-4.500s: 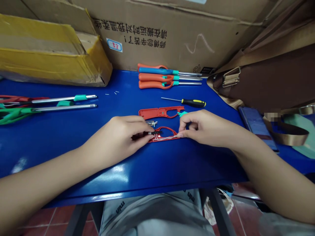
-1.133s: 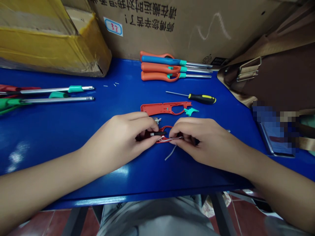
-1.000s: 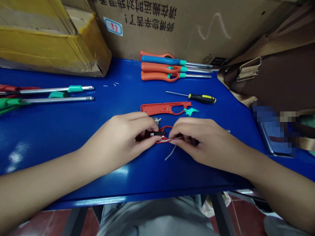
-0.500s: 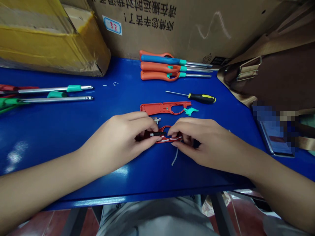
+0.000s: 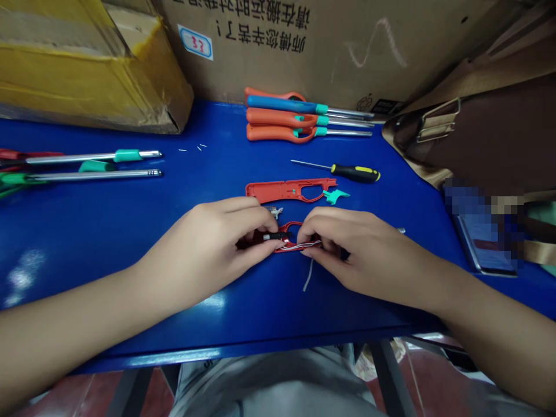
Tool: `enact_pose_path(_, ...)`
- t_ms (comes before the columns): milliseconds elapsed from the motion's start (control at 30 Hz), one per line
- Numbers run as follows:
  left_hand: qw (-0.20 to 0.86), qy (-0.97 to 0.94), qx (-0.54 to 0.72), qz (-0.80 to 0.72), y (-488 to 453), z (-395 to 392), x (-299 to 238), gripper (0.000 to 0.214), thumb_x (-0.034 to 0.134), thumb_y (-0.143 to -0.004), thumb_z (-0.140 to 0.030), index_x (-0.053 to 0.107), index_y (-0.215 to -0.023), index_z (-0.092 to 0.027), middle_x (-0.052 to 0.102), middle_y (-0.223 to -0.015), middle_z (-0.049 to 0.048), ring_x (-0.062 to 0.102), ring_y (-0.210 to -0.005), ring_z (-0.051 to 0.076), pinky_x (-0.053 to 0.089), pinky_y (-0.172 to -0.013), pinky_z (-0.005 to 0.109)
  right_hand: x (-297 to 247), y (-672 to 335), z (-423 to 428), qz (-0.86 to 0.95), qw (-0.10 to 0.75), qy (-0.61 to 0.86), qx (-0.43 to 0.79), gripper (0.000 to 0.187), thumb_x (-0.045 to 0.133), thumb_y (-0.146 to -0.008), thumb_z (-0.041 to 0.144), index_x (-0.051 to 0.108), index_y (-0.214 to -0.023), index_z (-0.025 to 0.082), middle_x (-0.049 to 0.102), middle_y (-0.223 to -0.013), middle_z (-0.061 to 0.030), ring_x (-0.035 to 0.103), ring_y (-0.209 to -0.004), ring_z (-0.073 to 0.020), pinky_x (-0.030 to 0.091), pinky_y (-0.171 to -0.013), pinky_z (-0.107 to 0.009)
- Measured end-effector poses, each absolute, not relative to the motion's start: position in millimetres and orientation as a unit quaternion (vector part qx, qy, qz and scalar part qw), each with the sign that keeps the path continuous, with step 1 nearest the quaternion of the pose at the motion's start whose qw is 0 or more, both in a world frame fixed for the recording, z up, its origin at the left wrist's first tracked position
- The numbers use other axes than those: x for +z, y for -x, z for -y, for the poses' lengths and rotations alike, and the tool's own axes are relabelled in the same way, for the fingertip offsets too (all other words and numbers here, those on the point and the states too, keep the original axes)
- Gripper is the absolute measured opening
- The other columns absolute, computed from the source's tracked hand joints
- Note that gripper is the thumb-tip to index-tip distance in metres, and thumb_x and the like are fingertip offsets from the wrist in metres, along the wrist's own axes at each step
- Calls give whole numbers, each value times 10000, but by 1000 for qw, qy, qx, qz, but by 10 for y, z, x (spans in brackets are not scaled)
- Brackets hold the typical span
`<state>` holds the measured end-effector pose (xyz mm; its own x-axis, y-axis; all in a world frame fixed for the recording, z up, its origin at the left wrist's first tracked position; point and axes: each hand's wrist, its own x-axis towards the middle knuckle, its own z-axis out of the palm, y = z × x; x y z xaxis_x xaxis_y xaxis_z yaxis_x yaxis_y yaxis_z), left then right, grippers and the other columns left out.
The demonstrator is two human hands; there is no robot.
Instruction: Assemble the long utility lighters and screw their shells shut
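1. A blue table (image 5: pixel 165 307) spans the view
2. Behind it stands a carton (image 5: pixel 269 69) with upside-down Chinese print; 师傅您辛苦了! is legible, the line above runs out of view; its sticker (image 5: pixel 195 42) reads 33 in red
3. At left sits a yellow-taped box (image 5: pixel 87 87), its contents hidden; at right, a brown bag (image 5: pixel 486 133) with a buckle
4. The left hand (image 5: pixel 217 237) grasps the left end of a red shell (image 5: pixel 284 227), flat on the table at the near centre
5. The right hand (image 5: pixel 351 243) pinches white wires (image 5: pixel 299 246) at the shell's right end, a pale tail emerging below
6. Orange and blue lighters (image 5: pixel 280 133) lie before the carton, a screwdriver (image 5: pixel 356 172) nearer
7. The matching half (image 5: pixel 278 191) lies beyond the shell, touching or just beside a green trigger (image 5: pixel 335 197)
8. Inside the shell sit the wires and a black part (image 5: pixel 278 236)
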<state>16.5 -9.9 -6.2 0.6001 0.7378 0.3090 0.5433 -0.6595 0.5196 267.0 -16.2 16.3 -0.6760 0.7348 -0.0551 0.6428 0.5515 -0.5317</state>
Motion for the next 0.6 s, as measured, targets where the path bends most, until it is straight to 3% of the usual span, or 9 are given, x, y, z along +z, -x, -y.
enact_pose_path(600, 184, -877, 254, -364, -184, 122, -54, 59, 735, -946, -223, 724, -985, -180, 677, -833, -11, 633, -716, 117, 461, -623, 228, 231, -2682, 128, 891, 115, 355, 259, 200, 550, -1001, 98, 726, -967, 188, 726, -933, -30, 655, -846, -156, 469, -764, -296)
